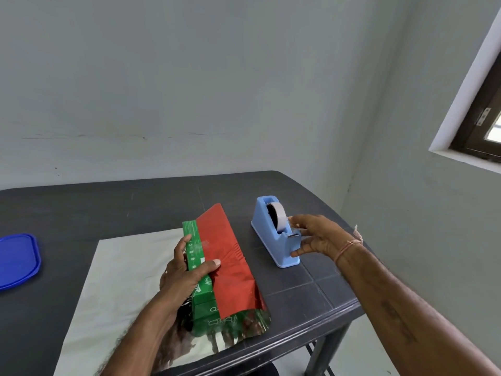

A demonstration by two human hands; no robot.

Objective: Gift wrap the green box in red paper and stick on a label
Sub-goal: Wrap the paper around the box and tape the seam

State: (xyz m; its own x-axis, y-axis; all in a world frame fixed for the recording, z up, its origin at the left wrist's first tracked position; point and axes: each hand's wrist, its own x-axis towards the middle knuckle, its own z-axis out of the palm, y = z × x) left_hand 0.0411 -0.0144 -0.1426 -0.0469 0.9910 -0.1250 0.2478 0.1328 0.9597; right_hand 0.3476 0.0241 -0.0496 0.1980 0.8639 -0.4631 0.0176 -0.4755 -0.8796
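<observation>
Head view, green box [199, 263] half-covered, red paper [226, 256]

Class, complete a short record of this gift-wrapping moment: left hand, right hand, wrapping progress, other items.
left hand: grips the green box, thumb pressing the red paper onto it
right hand: fingers spread at the cutter end of the blue tape dispenser
wrapping progress: one flap folded over the box; a green strip bare; no label visible
other items: blue lid at the table left edge

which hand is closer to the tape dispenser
Right. The right hand is at the tape dispenser, fingers beside its cutter end; the left hand grips the green box, to the dispenser's left.
</observation>
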